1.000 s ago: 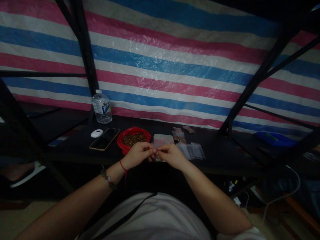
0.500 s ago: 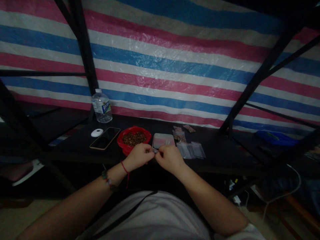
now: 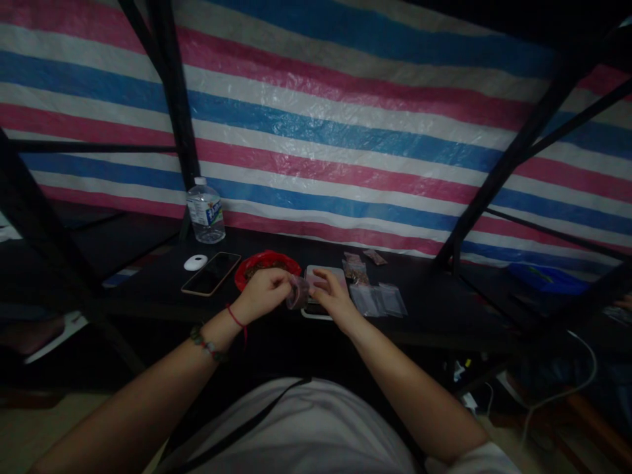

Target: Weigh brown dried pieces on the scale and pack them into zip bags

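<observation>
My left hand (image 3: pixel 266 289) pinches a small clear plastic bag (image 3: pixel 297 294) by its left side; what is inside it is too dim to make out. To the right of the bag, my right hand (image 3: pixel 332 295) has its fingers apart over a flat digital scale (image 3: pixel 316 316), close to the bag's edge. Behind my left hand is a red bowl-like container (image 3: pixel 241 273) of small brown pieces, partly hidden by that hand. Flat clear bags (image 3: pixel 378 299) lie right of the scale, with several filled small bags (image 3: pixel 356 268) behind them.
A clear plastic bottle (image 3: pixel 206 214) stands at the back left, with a phone (image 3: pixel 211 273) and a round white object (image 3: pixel 195 263) before it. Dark metal posts (image 3: pixel 172 85) frame the black table, and a striped sheet (image 3: pixel 326 145) hangs behind. A blue tray-like object (image 3: pixel 546 279) lies far right.
My hands were together at the bag; now they are apart. The right hand's fingers have opened and moved off to the right, while the left hand has raised the bag into view.
</observation>
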`<state>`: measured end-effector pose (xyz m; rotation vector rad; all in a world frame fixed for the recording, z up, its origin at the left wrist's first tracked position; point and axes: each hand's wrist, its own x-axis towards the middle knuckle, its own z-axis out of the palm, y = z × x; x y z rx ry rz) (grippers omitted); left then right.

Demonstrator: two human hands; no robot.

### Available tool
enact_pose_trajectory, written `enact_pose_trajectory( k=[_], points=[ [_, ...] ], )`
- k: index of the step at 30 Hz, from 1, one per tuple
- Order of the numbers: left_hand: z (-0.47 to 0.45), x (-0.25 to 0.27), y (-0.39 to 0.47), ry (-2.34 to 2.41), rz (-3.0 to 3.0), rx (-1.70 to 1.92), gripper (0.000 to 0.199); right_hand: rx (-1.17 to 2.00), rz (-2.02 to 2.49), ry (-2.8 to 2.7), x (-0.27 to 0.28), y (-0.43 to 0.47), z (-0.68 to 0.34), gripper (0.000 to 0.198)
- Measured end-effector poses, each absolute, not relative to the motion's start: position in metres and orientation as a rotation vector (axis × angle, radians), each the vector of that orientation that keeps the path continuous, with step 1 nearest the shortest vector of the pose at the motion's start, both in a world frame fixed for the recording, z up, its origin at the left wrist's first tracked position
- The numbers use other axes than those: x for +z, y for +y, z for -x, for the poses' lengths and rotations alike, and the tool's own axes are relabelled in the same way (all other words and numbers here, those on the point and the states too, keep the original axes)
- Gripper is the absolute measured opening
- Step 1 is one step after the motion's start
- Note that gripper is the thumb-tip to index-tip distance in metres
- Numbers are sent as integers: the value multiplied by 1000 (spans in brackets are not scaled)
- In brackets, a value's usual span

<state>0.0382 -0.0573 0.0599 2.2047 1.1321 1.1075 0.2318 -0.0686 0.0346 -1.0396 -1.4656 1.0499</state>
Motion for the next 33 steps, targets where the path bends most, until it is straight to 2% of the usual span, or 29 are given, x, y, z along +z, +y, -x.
enact_pose_trajectory(
  k=[2, 5, 7, 12, 17, 19, 22, 24, 27, 33],
  points=[
    [-33, 60, -53, 1125, -2170, 1212, 22, 1395, 989, -1233, 30, -64, -227, 55],
    [-23, 54, -41, 1113, -2094, 1368, 21, 1770, 883, -1101, 29, -57, -218, 44],
    [-15, 47, -30, 1126, -2023, 1431, 20, 1798, 828, -1091, 32, -48, -213, 39],
    [9, 26, 1, 1277, -1875, 1439, 20, 1546, 819, -1201, 48, -7, -204, 31],
    [18, 18, 13, 1578, -1868, 1640, 25, 1003, 1023, -1684, 62, 38, -197, 21],
    [13, 17, 9, 1602, -2088, 1574, 37, 733, 1094, -1892, 65, 49, -192, 20],
    [-1, 12, 2, 1626, -2324, 1277, 72, 480, 1171, -2078, 67, 53, -180, 21],
    [-9, 6, 0, 1706, -2322, 1137, 88, 430, 1194, -2162, 67, 50, -171, 21],
    [-13, -1, 2, 1850, -2246, 1058, 97, 415, 1158, -2250, 69, 41, -159, 24],
    [-3, -2, 12, 1855, -2262, 1087, 83, 382, 1151, -2263, 80, 35, -153, 26]
  ],
)
